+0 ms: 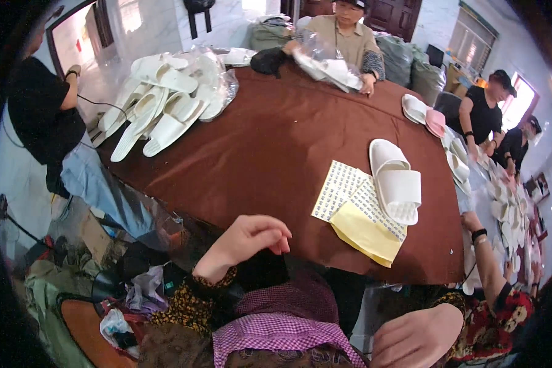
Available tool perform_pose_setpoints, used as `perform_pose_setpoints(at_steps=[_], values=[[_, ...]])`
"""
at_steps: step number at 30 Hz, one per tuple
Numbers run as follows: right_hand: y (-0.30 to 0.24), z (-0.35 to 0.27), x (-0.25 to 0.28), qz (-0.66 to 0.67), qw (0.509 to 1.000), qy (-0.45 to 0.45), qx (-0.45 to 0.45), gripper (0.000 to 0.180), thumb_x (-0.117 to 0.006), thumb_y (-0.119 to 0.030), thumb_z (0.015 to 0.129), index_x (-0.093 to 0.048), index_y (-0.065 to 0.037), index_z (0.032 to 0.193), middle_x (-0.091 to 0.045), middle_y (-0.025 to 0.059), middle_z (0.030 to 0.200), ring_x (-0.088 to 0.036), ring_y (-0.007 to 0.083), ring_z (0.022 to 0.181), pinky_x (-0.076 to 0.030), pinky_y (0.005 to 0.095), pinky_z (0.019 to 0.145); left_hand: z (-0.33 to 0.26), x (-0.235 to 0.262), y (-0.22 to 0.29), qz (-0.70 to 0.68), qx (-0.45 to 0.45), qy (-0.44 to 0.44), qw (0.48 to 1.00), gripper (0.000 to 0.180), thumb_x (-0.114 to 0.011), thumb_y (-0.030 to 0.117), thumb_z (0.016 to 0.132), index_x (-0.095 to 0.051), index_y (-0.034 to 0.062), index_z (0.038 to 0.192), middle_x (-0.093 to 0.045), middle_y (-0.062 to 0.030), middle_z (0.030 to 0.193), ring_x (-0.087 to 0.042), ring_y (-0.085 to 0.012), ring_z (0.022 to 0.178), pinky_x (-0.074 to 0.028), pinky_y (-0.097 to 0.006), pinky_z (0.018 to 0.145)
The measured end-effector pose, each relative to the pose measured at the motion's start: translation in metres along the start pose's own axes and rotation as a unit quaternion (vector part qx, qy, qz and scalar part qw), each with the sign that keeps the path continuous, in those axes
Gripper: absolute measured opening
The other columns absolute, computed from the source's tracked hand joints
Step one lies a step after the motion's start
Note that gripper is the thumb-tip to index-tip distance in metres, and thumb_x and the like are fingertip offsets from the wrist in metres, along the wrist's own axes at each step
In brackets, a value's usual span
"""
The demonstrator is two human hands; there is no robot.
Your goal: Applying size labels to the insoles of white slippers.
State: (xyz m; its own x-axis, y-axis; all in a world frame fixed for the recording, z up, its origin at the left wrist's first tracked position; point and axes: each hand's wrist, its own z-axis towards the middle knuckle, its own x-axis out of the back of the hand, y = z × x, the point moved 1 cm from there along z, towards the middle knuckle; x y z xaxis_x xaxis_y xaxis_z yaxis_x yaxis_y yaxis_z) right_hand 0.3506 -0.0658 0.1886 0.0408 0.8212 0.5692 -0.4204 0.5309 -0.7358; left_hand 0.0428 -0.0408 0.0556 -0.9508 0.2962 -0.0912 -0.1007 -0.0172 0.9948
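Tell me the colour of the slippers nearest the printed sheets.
The slippers are white, shown best in the head view.

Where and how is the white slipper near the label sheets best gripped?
Likely pinch the slipper by its strap, from the right: the strap arches up, and bare brown cloth lies that side, while label sheets lie left.

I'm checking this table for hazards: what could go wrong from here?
The white slipper appears to lie partly on the sticker sheets, so pulling one out might drag it. The slipper pile on the left sits near the edge of the brown-covered table; a nudge could send a slipper off.
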Motion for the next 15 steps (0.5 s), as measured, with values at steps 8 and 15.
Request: perform_pose_setpoints(at_steps=[8, 15], values=[[0.028, -0.028, 0.011, -0.134, 0.978, 0.107, -0.121, 0.021, -0.072, -0.014, 0.084, -0.070, 0.000, 0.099, -0.068, 0.0082, 0.086, -0.065, 0.0234, 0.075, -0.051, 0.0343, 0.067, 0.030, 0.088, -0.008, 0.420, -0.148, 0.259, 0.857, 0.020, -0.065, 0.013, 0.087, -0.065, 0.0003, 0.103, -0.067, -0.0122, 0.098, -0.065, -0.0214, 0.090, -0.051, -0.031, 0.078], [0.085, -0.062, -0.009, -0.128, 0.836, 0.385, -0.369, 0.010, -0.061, -0.003, 0.085, -0.069, 0.002, 0.087, -0.068, 0.0107, 0.074, -0.066, 0.0169, 0.066, -0.051, 0.0267, 0.065, 0.060, 0.204, 0.009, 0.707, -0.144, 0.347, 0.599, 0.053, -0.071, 0.025, 0.080, -0.051, 0.0013, 0.124, -0.052, -0.0163, 0.127, -0.049, -0.0357, 0.115, -0.041, -0.048, 0.095]])
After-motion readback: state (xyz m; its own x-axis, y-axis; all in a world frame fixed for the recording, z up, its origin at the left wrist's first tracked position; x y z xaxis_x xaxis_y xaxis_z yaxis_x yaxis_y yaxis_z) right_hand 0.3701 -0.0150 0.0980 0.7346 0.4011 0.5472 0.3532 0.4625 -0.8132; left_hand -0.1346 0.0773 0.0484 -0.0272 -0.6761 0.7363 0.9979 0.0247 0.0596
